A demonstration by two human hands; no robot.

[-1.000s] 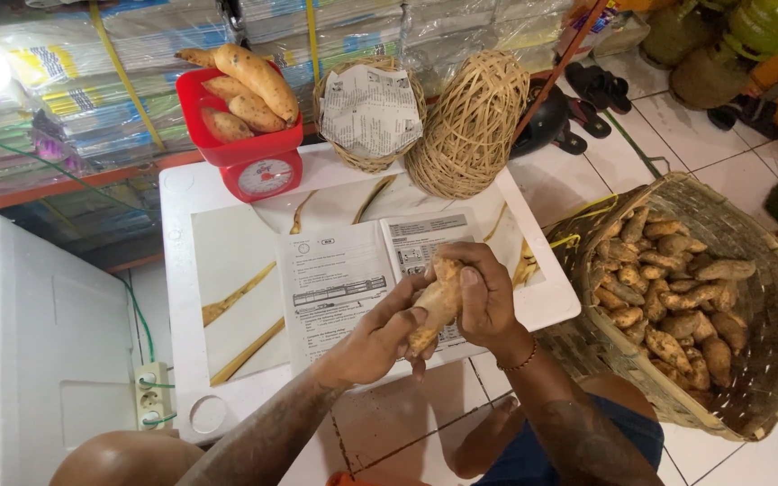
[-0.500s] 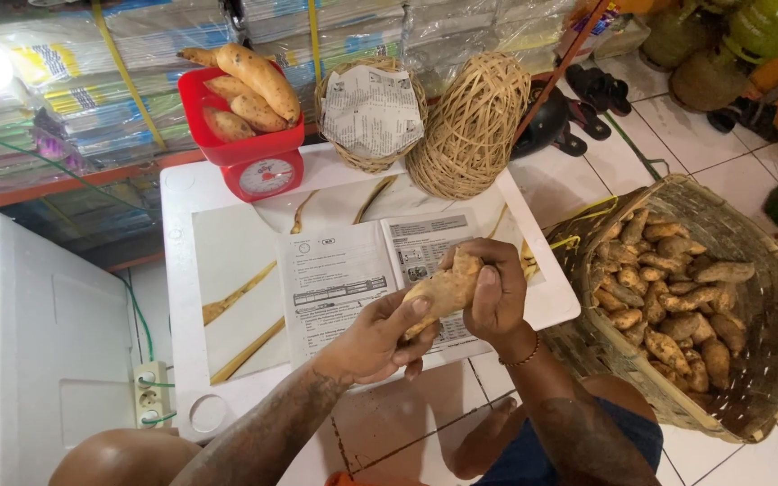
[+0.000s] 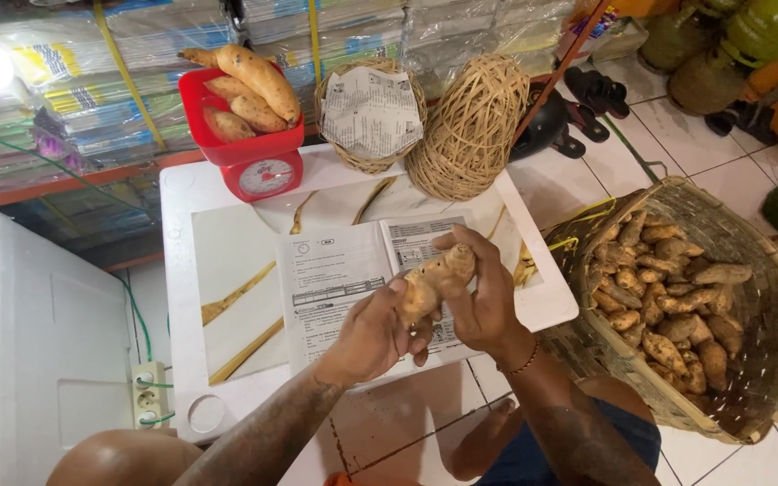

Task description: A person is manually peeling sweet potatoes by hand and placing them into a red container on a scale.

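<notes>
Head view looks down on a white table (image 3: 182, 261) with a white box (image 3: 20, 342) standing at its left and a power strip (image 3: 149, 393) on the floor between them. At the far left of the table a red scale (image 3: 258, 160) carries four sweet potatoes (image 3: 258, 79) in its pan. Strips of bamboo (image 3: 238, 292) lie on the tabletop, and an open paper booklet (image 3: 335, 279) is spread in the middle. Over the near edge of that booklet the left hand (image 3: 371, 331) is closed around the lower end of a knobbly tan root (image 3: 434, 281), while the right hand (image 3: 483, 301) clamps its fingers over the upper end, so both hands grip the one root above the table. Behind them, at the far edge, sit a small woven basket lined with newspaper (image 3: 371, 112) and, just right of it, a big ball of twine (image 3: 470, 126). On the tiled floor to the right stands a large woven basket (image 3: 758, 360) filled with many more roots (image 3: 668, 306).
</notes>
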